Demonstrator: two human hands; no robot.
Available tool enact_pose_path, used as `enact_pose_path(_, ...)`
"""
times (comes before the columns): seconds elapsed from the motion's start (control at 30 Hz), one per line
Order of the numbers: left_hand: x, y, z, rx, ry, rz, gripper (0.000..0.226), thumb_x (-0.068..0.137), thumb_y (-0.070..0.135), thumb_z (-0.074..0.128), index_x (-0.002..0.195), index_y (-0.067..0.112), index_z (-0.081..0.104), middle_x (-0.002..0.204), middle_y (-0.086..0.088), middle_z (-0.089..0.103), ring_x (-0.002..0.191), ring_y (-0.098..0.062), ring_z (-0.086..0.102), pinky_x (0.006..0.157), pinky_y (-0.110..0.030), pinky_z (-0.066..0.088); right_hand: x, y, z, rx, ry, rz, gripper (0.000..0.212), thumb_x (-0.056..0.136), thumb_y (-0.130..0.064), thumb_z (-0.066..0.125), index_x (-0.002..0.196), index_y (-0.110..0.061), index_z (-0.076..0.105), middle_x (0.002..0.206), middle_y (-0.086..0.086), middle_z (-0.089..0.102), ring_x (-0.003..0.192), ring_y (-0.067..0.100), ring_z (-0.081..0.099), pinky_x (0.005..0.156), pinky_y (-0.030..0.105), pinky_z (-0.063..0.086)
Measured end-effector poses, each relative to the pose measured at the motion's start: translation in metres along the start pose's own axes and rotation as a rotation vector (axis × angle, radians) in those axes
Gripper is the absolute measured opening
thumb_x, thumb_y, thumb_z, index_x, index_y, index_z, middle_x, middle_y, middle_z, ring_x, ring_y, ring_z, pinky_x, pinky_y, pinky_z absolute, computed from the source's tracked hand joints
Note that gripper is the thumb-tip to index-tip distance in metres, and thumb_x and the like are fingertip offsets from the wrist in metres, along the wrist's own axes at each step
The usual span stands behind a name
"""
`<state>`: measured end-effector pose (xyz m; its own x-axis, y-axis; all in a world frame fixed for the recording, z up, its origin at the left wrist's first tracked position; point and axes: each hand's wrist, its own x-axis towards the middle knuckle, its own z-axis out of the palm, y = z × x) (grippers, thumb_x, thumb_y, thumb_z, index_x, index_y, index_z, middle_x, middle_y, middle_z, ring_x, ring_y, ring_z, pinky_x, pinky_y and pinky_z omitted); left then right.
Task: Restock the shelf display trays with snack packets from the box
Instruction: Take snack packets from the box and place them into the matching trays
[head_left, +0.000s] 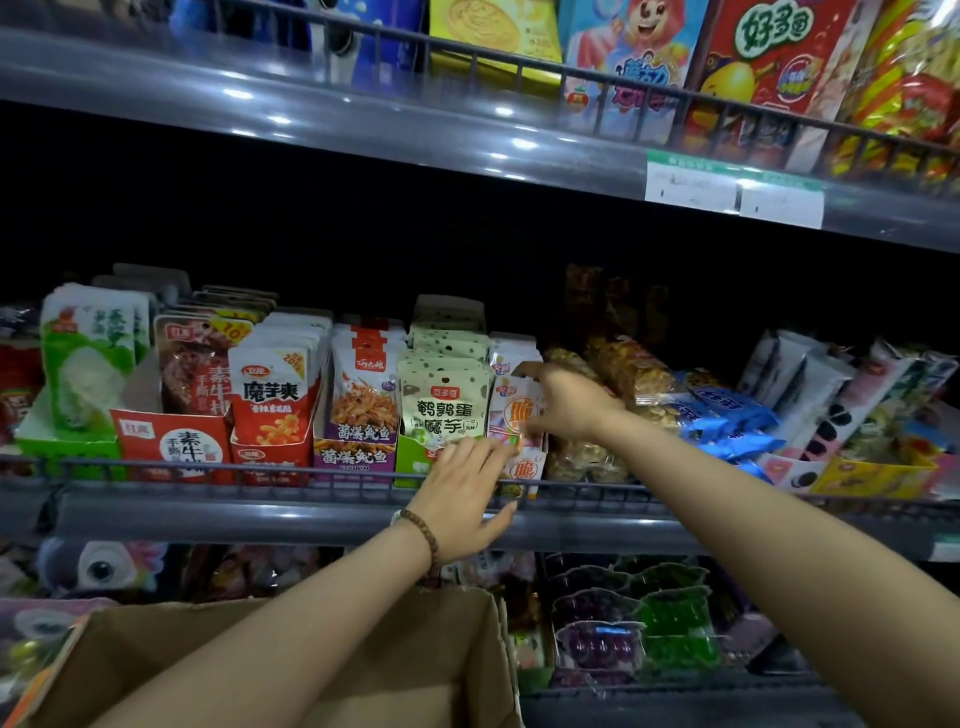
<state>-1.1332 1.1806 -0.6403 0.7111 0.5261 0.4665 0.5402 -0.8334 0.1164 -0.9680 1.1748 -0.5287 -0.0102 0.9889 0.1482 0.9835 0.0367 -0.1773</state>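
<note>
Both arms are up at the middle shelf, and the action is right at its front edge, a little right of centre. The right hand grips the pink-and-white packets from their right side, fingers curled over the top of the stack and thumb low on the front, and the packets stand upright in their display tray. Here's the left hand (bead bracelet on the wrist), fingers straight and close together, tips at the front of that same tray just above the wire rail that runs along the shelf's front edge; whether those tips actually press the tray, I cannot tell. Just left of the tray, touching it, stand the green packets, and beyond them a purple tray and more red ones run toward the shelf's left end. Blue packets lie heaped toward the right end. Down below, under the left forearm, sits the cardboard box, top open, its inside hidden by the arm.
</note>
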Motion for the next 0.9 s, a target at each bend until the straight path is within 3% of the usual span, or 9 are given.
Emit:
enact_pose_path(0.1,-0.001,0.000,-0.002,-0.027,-0.006,-0.010,0.058,0.091,0.048,0.040,0.140,0.018,0.033,0.132,0.001,0.040,0.119,-0.015,0.034,0.103,-0.029,0.025,0.005,0.008,-0.009,0.165,-0.011,0.011,0.056,0.074,-0.021,0.078,0.123,-0.024,0.052,0.120,0.005,0.059,0.102,0.021,0.059,0.086,0.035,0.051)
enact_pose_path(0.27,-0.002,0.003,-0.003,-0.027,-0.022,-0.019,0.060,0.092,0.047,0.041,0.144,0.018,0.027,0.136,0.001,0.035,0.123,-0.015,0.030,0.105,-0.028,0.020,0.017,0.017,-0.014,0.257,-0.095,0.085,0.052,0.086,-0.035,0.065,0.131,-0.012,0.053,0.135,0.004,0.052,0.123,0.021,0.050,0.092,0.022,0.039)
enact_pose_path(0.43,0.000,0.002,-0.004,-0.040,-0.015,-0.020,0.061,0.091,0.047,0.043,0.143,0.018,0.029,0.134,0.000,0.037,0.120,-0.015,0.032,0.105,-0.029,0.024,0.031,0.012,-0.005,0.190,-0.095,0.173,0.057,0.083,-0.034,0.069,0.131,-0.008,0.053,0.142,0.010,0.047,0.128,0.025,0.045,0.106,0.036,0.039)
enact_pose_path(0.5,-0.001,0.001,-0.004,-0.028,-0.023,-0.019,0.061,0.091,0.049,0.041,0.143,0.019,0.027,0.133,0.001,0.037,0.120,-0.014,0.032,0.104,-0.028,0.024,0.030,0.012,-0.004,0.225,-0.020,0.149,0.046,0.080,-0.029,0.073,0.119,-0.007,0.063,0.129,0.010,0.058,0.118,0.024,0.055,0.099,0.037,0.046)
enact_pose_path(0.57,-0.001,0.000,-0.004,-0.032,-0.019,-0.010,0.061,0.091,0.050,0.042,0.142,0.020,0.027,0.133,0.002,0.037,0.120,-0.013,0.032,0.104,-0.027,0.024,0.022,0.011,-0.009,0.248,0.109,0.081,0.029,0.081,-0.026,0.072,0.103,-0.007,0.069,0.105,0.007,0.069,0.096,0.022,0.064,0.082,0.038,0.053)
enact_pose_path(0.67,0.001,0.000,-0.004,-0.030,-0.014,-0.001,0.060,0.090,0.050,0.042,0.141,0.020,0.028,0.132,0.003,0.036,0.119,-0.013,0.032,0.103,-0.027,0.023,0.006,0.007,-0.020,0.224,0.308,0.001,0.020,0.085,-0.026,0.067,0.099,-0.013,0.067,0.090,-0.003,0.064,0.081,0.014,0.060,0.065,0.027,0.044)
enact_pose_path(0.77,0.001,0.001,-0.003,-0.012,-0.033,-0.018,0.062,0.091,0.051,0.040,0.142,0.020,0.025,0.133,0.002,0.035,0.120,-0.014,0.032,0.105,-0.029,0.024,-0.003,0.005,-0.017,0.250,0.172,-0.026,0.037,0.083,-0.020,0.069,0.117,-0.013,0.058,0.109,-0.001,0.059,0.099,0.011,0.057,0.077,0.023,0.044)
enact_pose_path(0.83,0.001,0.000,-0.003,-0.012,-0.043,-0.019,0.062,0.091,0.052,0.040,0.143,0.020,0.024,0.134,0.002,0.035,0.121,-0.014,0.032,0.107,-0.030,0.025,-0.006,0.004,-0.010,0.298,0.012,0.005,0.063,0.078,-0.017,0.075,0.132,-0.015,0.044,0.129,0.004,0.049,0.119,0.018,0.049,0.090,0.022,0.042)
enact_pose_path(0.9,0.001,-0.001,-0.003,-0.013,-0.049,-0.015,0.063,0.091,0.052,0.040,0.143,0.021,0.023,0.135,0.002,0.034,0.122,-0.014,0.031,0.108,-0.030,0.025,-0.008,0.002,-0.004,0.319,-0.017,0.069,0.084,0.074,-0.015,0.078,0.142,-0.015,0.029,0.141,0.008,0.037,0.130,0.022,0.038,0.097,0.023,0.035)
